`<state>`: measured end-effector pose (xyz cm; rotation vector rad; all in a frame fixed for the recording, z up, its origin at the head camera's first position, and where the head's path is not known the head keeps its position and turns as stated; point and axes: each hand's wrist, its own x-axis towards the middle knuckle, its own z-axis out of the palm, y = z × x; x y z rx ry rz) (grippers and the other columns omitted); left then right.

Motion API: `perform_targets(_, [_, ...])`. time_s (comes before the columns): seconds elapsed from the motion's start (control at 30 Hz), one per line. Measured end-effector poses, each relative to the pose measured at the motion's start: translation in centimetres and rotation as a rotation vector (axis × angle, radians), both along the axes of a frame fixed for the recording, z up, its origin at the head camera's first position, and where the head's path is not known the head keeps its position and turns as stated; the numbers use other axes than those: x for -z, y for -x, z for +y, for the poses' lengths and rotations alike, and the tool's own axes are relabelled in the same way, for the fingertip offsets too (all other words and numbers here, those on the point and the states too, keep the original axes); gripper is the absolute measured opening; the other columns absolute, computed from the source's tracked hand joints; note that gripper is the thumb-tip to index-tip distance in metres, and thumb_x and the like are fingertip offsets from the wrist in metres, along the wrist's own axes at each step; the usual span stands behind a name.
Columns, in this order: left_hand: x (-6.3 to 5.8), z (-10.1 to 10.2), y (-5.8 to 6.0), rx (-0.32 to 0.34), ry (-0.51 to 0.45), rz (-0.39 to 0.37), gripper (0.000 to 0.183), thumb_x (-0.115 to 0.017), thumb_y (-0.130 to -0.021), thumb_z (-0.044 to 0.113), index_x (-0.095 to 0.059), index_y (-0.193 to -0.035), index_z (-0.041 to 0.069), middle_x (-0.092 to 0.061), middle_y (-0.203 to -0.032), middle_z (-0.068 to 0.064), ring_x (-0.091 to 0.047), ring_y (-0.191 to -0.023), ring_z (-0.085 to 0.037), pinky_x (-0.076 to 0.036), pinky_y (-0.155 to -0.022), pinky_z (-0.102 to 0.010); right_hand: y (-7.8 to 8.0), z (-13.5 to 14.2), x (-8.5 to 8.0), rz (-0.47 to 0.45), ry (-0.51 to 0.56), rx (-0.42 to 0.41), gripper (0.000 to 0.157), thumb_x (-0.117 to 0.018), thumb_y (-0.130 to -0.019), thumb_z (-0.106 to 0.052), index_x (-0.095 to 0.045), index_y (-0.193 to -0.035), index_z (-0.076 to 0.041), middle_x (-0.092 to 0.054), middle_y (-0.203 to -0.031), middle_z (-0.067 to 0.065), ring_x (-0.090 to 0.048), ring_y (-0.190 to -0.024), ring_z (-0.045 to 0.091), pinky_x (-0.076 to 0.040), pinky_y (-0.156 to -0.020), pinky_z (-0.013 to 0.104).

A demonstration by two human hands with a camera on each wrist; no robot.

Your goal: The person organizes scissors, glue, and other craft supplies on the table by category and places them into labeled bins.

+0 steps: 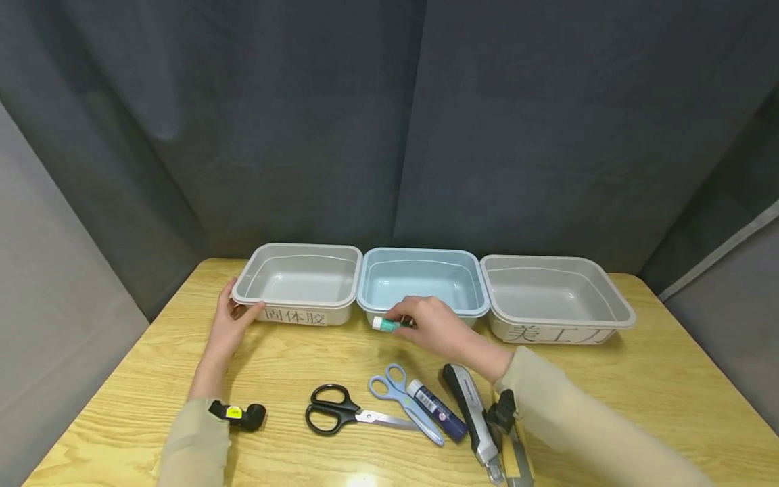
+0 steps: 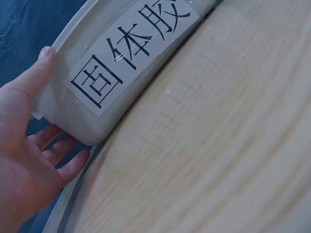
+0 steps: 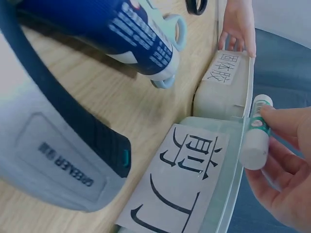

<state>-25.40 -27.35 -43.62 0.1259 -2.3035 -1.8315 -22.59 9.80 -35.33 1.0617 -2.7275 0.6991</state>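
My right hand [image 1: 429, 326] pinches a small white-and-green glue stick [image 1: 385, 325] between thumb and fingers. In the head view it is in front of the blue bin [image 1: 420, 253]; the right wrist view shows the glue stick [image 3: 256, 131] near that bin's rim. My left hand [image 1: 230, 325] holds the front left corner of the left grey bin [image 1: 341, 314]. Its thumb lies at the rim and its fingers bend round the corner, as the left wrist view shows. A paper label [image 2: 131, 53] with Chinese characters is on that bin's front.
On the table lie black-handled scissors [image 1: 343, 409], light blue scissors [image 1: 404, 399], a dark blue glue stick [image 1: 441, 412] and a grey-black utility knife [image 1: 471, 412]. A yellow-and-grey tool [image 1: 517, 460] is partly hidden by the right sleeve. Another grey bin [image 1: 505, 328] stands at the right.
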Motion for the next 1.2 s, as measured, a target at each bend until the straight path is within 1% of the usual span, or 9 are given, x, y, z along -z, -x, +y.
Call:
perform_targets(0.1, [0.0,0.0,0.0,-0.003,-0.002,0.002,0.085,-0.062,-0.087,0.025,-0.003,-0.147,0.02,-0.02,-0.148,-0.017,-0.027,-0.13,-0.032,-0.026,-0.107,-0.044,0.4,-0.3,-0.2,0.029,0.02,-0.007,0.021,-0.07,-0.079,-0.013,-0.069,-0.1,-0.015,-0.065,-0.089,-0.004,-0.06,-0.078,0.009,-0.048,-0.067,0.02])
perform_targets(0.23, [0.0,0.0,0.0,-0.001,0.006,0.001,0.084,-0.062,-0.087,0.024,-0.004,-0.147,0.018,-0.021,-0.147,-0.015,-0.028,-0.13,-0.03,-0.031,-0.104,-0.029,1.0,-0.8,-0.5,0.06,0.023,-0.012,0.021,-0.069,-0.08,-0.014,-0.069,-0.101,-0.016,-0.064,-0.092,-0.005,-0.06,-0.079,0.008,-0.048,-0.066,0.02])
perform_targets(0.3, [0.0,0.0,0.0,-0.002,0.008,-0.001,0.084,-0.062,-0.087,0.024,-0.004,-0.147,0.019,-0.021,-0.147,-0.014,-0.028,-0.129,-0.03,-0.032,-0.102,-0.027,1.2,-1.2,-0.6,0.07,0.026,-0.016,0.021,-0.069,-0.081,-0.013,-0.069,-0.102,-0.015,-0.064,-0.093,-0.004,-0.06,-0.079,0.008,-0.047,-0.065,0.02])
perform_targets(0.37, [0.0,-0.1,0.0,-0.002,0.005,0.003,0.084,-0.062,-0.087,0.023,-0.004,-0.147,0.018,-0.022,-0.147,-0.015,-0.028,-0.129,-0.03,-0.032,-0.104,-0.03,1.5,-1.6,-0.7,0.078,0.029,-0.019,0.021,-0.068,-0.081,-0.013,-0.069,-0.102,-0.015,-0.064,-0.094,-0.003,-0.06,-0.079,0.008,-0.047,-0.065,0.02])
perform_targets(0.47, [0.0,0.0,0.0,-0.004,-0.002,0.009,0.084,-0.062,-0.087,0.023,-0.004,-0.147,0.018,-0.022,-0.147,-0.016,-0.029,-0.129,-0.031,-0.028,-0.107,-0.041,1.8,-2.2,-0.8,0.08,0.033,-0.018,0.022,-0.068,-0.081,-0.013,-0.069,-0.103,-0.015,-0.064,-0.096,-0.002,-0.059,-0.078,0.009,-0.046,-0.064,0.02])
perform_targets(0.53, [0.0,0.0,0.1,-0.001,-0.008,0.013,0.084,-0.062,-0.087,0.022,-0.004,-0.147,0.018,-0.021,-0.147,-0.017,-0.028,-0.13,-0.032,-0.026,-0.108,-0.045,2.0,-2.6,-1.0,0.076,0.032,-0.013,0.022,-0.068,-0.082,-0.013,-0.069,-0.103,-0.016,-0.063,-0.096,-0.003,-0.059,-0.078,0.01,-0.046,-0.064,0.02])
perform_targets(0.8, [0.0,0.0,0.0,0.001,-0.024,0.006,0.085,-0.062,-0.087,0.022,-0.002,-0.147,0.023,-0.019,-0.148,-0.016,-0.026,-0.131,-0.031,-0.024,-0.109,-0.044,3.2,-4.3,-1.3,0.087,0.009,0.002,0.022,-0.067,-0.083,-0.017,-0.068,-0.105,-0.019,-0.062,-0.097,-0.003,-0.059,-0.083,0.011,-0.048,-0.069,0.023])
perform_targets(0.97, [-0.1,-0.1,-0.2,0.003,-0.019,-0.002,0.085,-0.062,-0.087,0.022,-0.002,-0.147,0.023,-0.018,-0.149,-0.015,-0.026,-0.131,-0.031,-0.024,-0.109,-0.044,4.1,-5.4,-1.2,0.078,0.003,0.019,0.023,-0.066,-0.084,-0.018,-0.068,-0.106,-0.019,-0.062,-0.099,-0.004,-0.058,-0.086,0.01,-0.048,-0.07,0.023])
perform_targets(1.2, [-0.2,-0.2,-0.2,0.0,-0.014,0.002,0.086,-0.062,-0.087,0.023,-0.001,-0.147,0.024,-0.018,-0.149,-0.017,-0.026,-0.131,-0.032,-0.024,-0.109,-0.045,5.5,-7.1,-1.1,0.068,0.05,0.025,0.022,-0.065,-0.085,-0.02,-0.067,-0.107,-0.02,-0.062,-0.099,-0.003,-0.058,-0.086,0.01,-0.048,-0.069,0.022])
